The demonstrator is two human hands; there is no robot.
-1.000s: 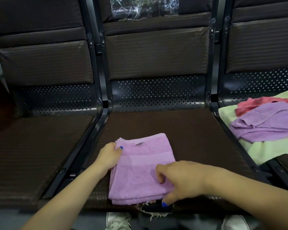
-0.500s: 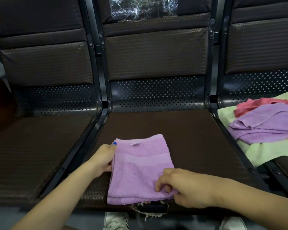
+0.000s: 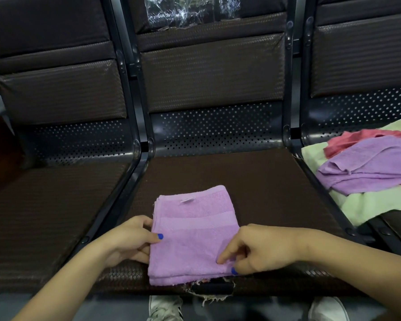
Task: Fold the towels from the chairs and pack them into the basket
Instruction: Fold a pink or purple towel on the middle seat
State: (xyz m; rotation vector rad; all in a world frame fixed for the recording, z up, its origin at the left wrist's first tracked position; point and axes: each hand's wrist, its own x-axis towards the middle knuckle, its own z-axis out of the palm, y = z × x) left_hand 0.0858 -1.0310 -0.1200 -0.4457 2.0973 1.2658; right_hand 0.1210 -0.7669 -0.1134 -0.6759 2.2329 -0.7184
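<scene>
Both hands pinch the folded towel [image 3: 192, 237]: left hand [image 3: 130, 242] at its left edge, right hand [image 3: 262, 249] at the near right corner. Lifted by only these edges, its layers could sag open, spoiling the fold.

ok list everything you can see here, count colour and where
folded towel: 1, lilac, front of middle seat
loose towels: pile, at least 3, purple, pink-red, pale green, on right seat
chairs: 3 joined, dark brown pads, black frame
plastic wrap: 1, clear, top of middle backrest
torn seat edge: 1, frayed, below folded towel
shoes: 2, white, on floor
left hand: 1, grips towel's left edge
right hand: 1, fingers pinch towel's near right corner
</scene>
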